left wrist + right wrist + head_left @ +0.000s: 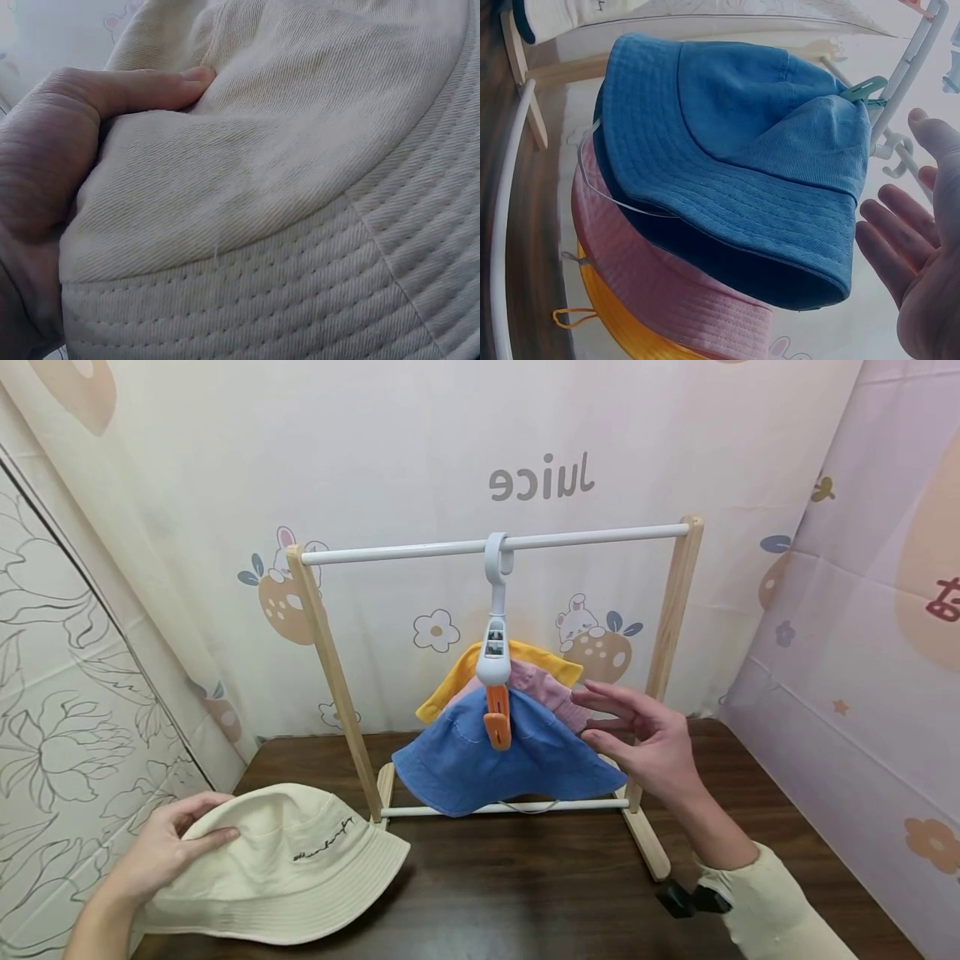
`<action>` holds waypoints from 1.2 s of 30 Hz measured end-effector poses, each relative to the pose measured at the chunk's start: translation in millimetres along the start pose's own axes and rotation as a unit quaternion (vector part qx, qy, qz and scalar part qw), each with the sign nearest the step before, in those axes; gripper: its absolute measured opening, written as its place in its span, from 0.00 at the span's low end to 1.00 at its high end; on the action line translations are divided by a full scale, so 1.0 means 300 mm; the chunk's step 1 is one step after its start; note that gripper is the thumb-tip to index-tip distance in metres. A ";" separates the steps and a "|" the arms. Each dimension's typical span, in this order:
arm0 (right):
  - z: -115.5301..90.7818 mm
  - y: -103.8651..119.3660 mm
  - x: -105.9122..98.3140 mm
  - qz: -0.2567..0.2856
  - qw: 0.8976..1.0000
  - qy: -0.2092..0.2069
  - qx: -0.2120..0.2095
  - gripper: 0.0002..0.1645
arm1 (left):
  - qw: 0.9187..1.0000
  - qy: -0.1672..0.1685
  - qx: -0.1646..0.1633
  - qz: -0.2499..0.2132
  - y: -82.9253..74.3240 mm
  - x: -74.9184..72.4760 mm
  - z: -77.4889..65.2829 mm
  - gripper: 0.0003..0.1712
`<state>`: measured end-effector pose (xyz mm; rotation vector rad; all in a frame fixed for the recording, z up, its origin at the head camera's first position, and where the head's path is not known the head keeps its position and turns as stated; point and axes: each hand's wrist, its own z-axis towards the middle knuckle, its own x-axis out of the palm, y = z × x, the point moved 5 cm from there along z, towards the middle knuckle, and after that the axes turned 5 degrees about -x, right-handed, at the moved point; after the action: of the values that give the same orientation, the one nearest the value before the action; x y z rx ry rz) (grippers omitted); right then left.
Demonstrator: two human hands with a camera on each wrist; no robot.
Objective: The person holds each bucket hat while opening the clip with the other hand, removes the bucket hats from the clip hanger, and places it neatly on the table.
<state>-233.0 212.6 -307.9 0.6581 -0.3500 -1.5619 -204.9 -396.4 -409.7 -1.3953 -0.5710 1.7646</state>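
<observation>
My left hand [168, 847] grips a cream bucket hat [262, 860] by its crown, thumb on the outside; dark script runs across the crown's front. In the left wrist view the thumb [154, 88] presses into the cloth, while the other fingers are hidden. A blue bucket hat [480, 752], a pink one [551, 689] and a yellow one [525, 653] hang in a row from a white clip hanger [493, 652]. Beside them is my right hand [648, 739], its fingers spread with nothing held. Whether a fingertip touches a hat, I cannot tell.
The hanger hooks over the white top bar [405, 552] of a wooden-legged rack [326, 652] on a dark wood table [480, 877]. An orange clip [497, 718] faces forward on the hanger. In the right wrist view a green clip [864, 90] pinches the blue hat's crown.
</observation>
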 end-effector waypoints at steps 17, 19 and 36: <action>-0.005 -0.020 -0.009 -0.021 1.000 0.013 0.007 0.35 | 0.998 0.029 -0.049 0.032 0.064 0.007 0.045 0.19; -0.005 -0.021 -0.009 -0.023 1.000 0.013 0.008 0.35 | 0.998 0.029 -0.044 0.044 0.071 0.009 0.052 0.19; -0.007 -0.022 -0.010 -0.025 1.000 0.011 0.003 0.35 | 0.990 0.028 -0.033 0.135 0.084 0.023 0.105 0.18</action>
<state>-237.0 216.5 -312.7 0.6928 -0.3232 -1.6004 -243.0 -401.7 -423.6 -1.6258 -0.4288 1.9243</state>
